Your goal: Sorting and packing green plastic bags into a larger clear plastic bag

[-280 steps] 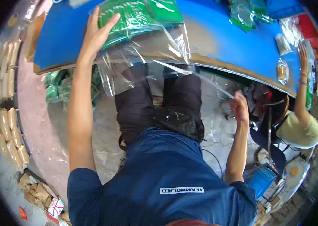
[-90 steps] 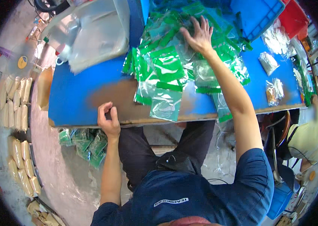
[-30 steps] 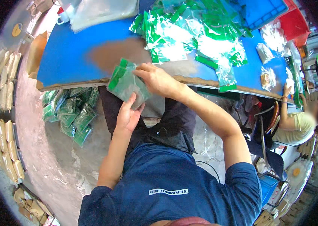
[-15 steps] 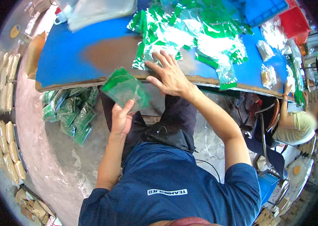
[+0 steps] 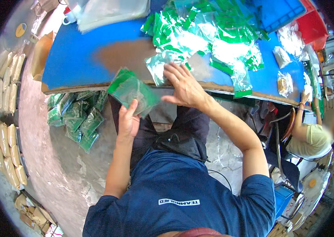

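— What surface is the work laid out on?

— A blue table [image 5: 76, 51] with a worn brown patch, seen from above over a grey floor. A heap of green-and-clear bags [image 5: 202, 35] is spread across its far side, within easy reach of whoever sits at the near edge.

— What is held, and how?

— A small stack of green bags [image 5: 133, 91] is pinched in the left hand [image 5: 128, 118], fingers closed on its lower corner, thumb on top. It is held just off the table's near edge, above the lap, probably so that more can be added to it.

— And the other hand?

— The right hand [image 5: 184, 87] is spread flat, fingers apart, over the table edge, its fingertips at a clear bag [image 5: 157, 67] at the foot of the heap. Nothing is gripped in it.

— Any containers?

— A blue tray [image 5: 277, 14] and a red tray [image 5: 313, 25] are set at the far right; their contents cannot be made out. More green packets [image 5: 78, 118] are piled loose on the floor under the table. A big clear plastic bag [image 5: 111, 12] lies at the far left.
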A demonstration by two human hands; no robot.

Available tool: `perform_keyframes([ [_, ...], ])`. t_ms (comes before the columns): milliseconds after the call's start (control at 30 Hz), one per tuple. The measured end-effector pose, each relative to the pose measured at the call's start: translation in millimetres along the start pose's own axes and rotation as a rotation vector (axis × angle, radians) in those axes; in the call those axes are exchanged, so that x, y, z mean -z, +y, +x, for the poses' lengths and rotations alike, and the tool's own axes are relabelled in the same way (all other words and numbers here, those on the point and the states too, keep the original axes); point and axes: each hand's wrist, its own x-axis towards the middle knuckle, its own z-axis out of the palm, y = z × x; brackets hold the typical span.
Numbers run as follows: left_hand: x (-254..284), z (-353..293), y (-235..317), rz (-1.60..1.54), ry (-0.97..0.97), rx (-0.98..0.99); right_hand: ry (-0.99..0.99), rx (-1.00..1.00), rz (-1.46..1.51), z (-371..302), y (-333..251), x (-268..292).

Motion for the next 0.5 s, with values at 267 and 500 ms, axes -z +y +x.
perform_keyframes([
  [267, 25, 1, 36, -0.144, -0.064, 0.300, 0.315, 0.071, 0.300, 6, -5, 0],
  [500, -24, 0, 50, -0.315, -0.102, 0.451, 0.109, 0.197, 0.349, 18, -37, 19],
])
